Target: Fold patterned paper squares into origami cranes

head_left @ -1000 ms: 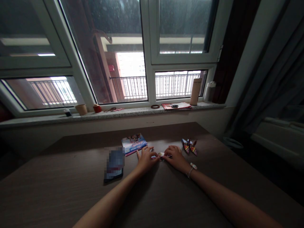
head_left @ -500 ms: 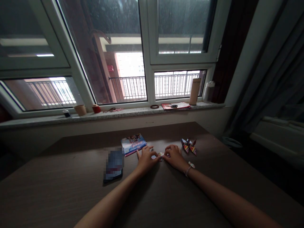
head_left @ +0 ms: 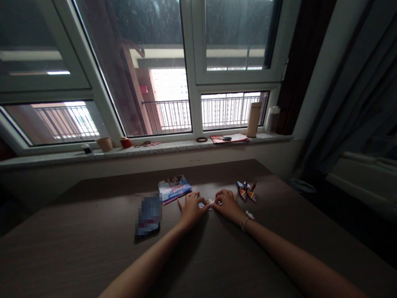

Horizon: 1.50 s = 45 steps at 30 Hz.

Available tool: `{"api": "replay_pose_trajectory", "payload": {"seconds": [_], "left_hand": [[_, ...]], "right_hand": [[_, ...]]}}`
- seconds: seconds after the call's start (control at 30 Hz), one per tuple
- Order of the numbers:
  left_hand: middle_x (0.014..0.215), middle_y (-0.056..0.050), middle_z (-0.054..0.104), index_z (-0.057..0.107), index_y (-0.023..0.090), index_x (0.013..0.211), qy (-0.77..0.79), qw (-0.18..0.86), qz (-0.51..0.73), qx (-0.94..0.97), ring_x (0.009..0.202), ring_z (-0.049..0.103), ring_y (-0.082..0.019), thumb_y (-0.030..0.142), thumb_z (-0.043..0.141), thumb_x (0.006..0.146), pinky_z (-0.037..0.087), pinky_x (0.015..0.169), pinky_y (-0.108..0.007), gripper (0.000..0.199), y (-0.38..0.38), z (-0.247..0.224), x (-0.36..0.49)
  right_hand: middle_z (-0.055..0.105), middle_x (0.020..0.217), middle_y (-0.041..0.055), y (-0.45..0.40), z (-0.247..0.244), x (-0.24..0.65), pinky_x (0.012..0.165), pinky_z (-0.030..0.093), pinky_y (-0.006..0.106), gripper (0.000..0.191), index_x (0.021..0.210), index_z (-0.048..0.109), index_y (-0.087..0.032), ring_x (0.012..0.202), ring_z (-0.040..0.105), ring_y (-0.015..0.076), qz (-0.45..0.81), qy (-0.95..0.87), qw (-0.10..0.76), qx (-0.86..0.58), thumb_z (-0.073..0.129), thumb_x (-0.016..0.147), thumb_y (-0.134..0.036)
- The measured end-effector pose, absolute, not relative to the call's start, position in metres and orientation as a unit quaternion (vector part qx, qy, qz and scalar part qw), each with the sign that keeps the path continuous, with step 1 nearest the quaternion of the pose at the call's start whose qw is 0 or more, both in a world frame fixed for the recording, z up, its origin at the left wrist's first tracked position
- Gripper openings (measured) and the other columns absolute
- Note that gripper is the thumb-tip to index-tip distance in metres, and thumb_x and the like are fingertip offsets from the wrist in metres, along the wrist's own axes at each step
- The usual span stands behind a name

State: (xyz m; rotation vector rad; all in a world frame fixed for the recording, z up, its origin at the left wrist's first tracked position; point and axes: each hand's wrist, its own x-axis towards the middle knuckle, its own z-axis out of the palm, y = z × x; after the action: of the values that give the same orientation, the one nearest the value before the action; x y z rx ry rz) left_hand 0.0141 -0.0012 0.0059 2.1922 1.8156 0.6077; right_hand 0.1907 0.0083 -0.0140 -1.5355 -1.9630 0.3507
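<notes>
A small piece of folded, printed paper (head_left: pixel 210 203) lies on the brown table between my hands. My left hand (head_left: pixel 192 207) pinches its left side with thumb and index finger, the other fingers curled above. From the right, my right hand (head_left: pixel 228 203) grips the other side, and its fingers cover part of the paper. A bracelet circles my right wrist. Two folded paper figures (head_left: pixel 246 191) with pointed tips rest just beyond my right hand. Behind my left hand is a blue printed booklet (head_left: pixel 175 187).
A phone (head_left: pixel 149 217), blurred out, lies left of my left arm. Along the windowsill (head_left: pixel 173 148) stand a paper cup (head_left: pixel 104 144), a red spool-like item (head_left: pixel 125 142), a tan flask (head_left: pixel 254 119) and a whitish bottle (head_left: pixel 273 119). Scissors (head_left: pixel 227 138) lie on red papers there.
Almost nothing differs. The fingers of both hands shift very slightly around the paper, which stays in the same spot.
</notes>
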Motion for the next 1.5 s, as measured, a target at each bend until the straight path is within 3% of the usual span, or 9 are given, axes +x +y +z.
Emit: {"api": "replay_pose_trajectory", "payload": {"seconds": [0.17, 0.4, 0.83, 1.5], "left_hand": [[0.140, -0.005, 0.052, 0.073, 0.029, 0.088, 0.626, 0.121, 0.200, 0.744, 0.133, 0.036, -0.035, 0.041, 0.068, 0.082, 0.006, 0.107, -0.074, 0.015, 0.000, 0.006, 0.014], [0.141, -0.005, 0.050, 0.072, 0.034, 0.099, 0.618, 0.131, 0.192, 0.751, 0.134, 0.035, -0.034, 0.041, 0.066, 0.083, 0.004, 0.106, -0.073, 0.018, 0.001, 0.006, 0.014], [0.139, -0.004, 0.051, 0.070, 0.036, 0.103, 0.608, 0.137, 0.197, 0.756, 0.134, 0.034, -0.034, 0.044, 0.065, 0.083, 0.002, 0.106, -0.074, 0.022, 0.004, 0.001, 0.012], [0.148, -0.003, 0.044, 0.068, 0.037, 0.108, 0.603, 0.164, 0.157, 0.765, 0.141, 0.026, -0.034, 0.040, 0.060, 0.087, 0.002, 0.106, -0.075, 0.023, 0.009, 0.000, 0.005]], "right_hand": [[0.062, 0.108, 0.0057, 0.008, -0.015, 0.190, 0.102, 0.030, 0.040, 0.017, 0.073, 0.071, -0.023, 0.111, 0.048, 0.0258, 0.130, -0.740, 0.307, -0.584, 0.070, 0.079, -0.038], [0.059, 0.108, 0.0033, 0.005, -0.017, 0.190, 0.103, 0.028, 0.042, 0.013, 0.092, 0.069, -0.028, 0.112, 0.047, 0.0244, 0.122, -0.753, 0.302, -0.572, 0.066, 0.083, -0.038], [0.060, 0.108, 0.0037, 0.012, -0.016, 0.192, 0.100, 0.029, 0.040, 0.019, 0.088, 0.073, -0.031, 0.111, 0.048, 0.0250, 0.150, -0.740, 0.292, -0.587, 0.070, 0.079, -0.047], [0.058, 0.116, 0.0008, 0.020, -0.014, 0.196, 0.103, 0.026, 0.040, 0.020, 0.092, 0.074, -0.035, 0.118, 0.044, 0.0260, 0.204, -0.732, 0.265, -0.594, 0.073, 0.074, -0.025]]}}
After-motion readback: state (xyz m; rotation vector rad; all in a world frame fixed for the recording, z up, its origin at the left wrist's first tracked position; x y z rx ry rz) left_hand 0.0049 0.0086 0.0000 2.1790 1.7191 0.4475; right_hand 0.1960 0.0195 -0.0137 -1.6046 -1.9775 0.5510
